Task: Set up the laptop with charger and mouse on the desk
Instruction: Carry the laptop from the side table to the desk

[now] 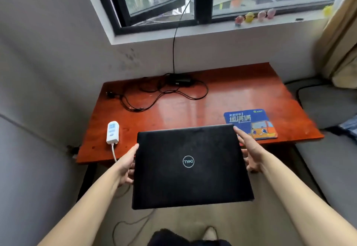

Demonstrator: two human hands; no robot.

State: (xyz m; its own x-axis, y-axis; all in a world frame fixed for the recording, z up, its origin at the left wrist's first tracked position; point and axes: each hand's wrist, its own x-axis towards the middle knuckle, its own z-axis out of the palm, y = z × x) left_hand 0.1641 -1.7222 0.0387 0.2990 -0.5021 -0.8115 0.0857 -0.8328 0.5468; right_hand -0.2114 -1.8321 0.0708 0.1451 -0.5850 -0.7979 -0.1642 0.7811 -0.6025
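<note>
I count one laptop (191, 166), one charger (179, 81), one power strip (113, 132), one mouse pad (251, 124), one desk (241, 91), four clustered toy figures (249, 17)

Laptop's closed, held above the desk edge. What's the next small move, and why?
Probably carry the laptop forward and set it down on the bare desk between the power strip and the mouse pad: the left hand and right hand grip its sides, and the charger lies behind that spot.

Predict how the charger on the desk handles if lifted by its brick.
Probably floppy: the cable lies in loose loops, so it will likely trail and drag. The brick looks like the rigid, heavier part. The loops cross each other, so they may snag.
</note>
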